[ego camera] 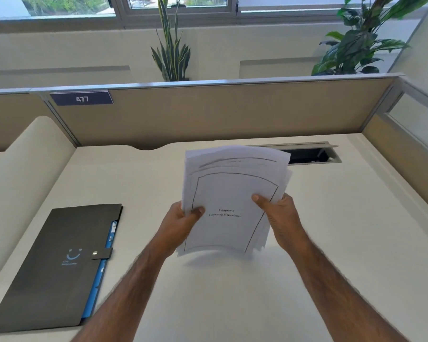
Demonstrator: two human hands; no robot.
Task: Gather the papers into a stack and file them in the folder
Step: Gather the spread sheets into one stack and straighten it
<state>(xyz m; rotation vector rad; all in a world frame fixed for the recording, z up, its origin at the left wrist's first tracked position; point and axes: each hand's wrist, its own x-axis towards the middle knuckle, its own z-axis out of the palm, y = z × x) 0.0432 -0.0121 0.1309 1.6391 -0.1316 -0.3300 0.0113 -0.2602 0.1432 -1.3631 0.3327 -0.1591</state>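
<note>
A stack of white papers point(232, 183) is held upright above the middle of the desk, its sheets slightly fanned and uneven at the top and right edges. The front sheet has a thin border and a short printed title. My left hand point(181, 223) grips the stack's left edge with the thumb on the front sheet. My right hand point(279, 215) grips the right edge the same way. A dark grey folder point(52, 267) lies flat on the desk to the left, closed with a snap tab, blue dividers showing along its right edge.
The white desk point(331, 243) is bounded by beige partition panels point(232, 114) at the back and right. An open cable hatch point(311, 154) sits in the desk behind the papers. A rounded cream panel point(22, 174) rises at the left. Plants stand beyond the partition.
</note>
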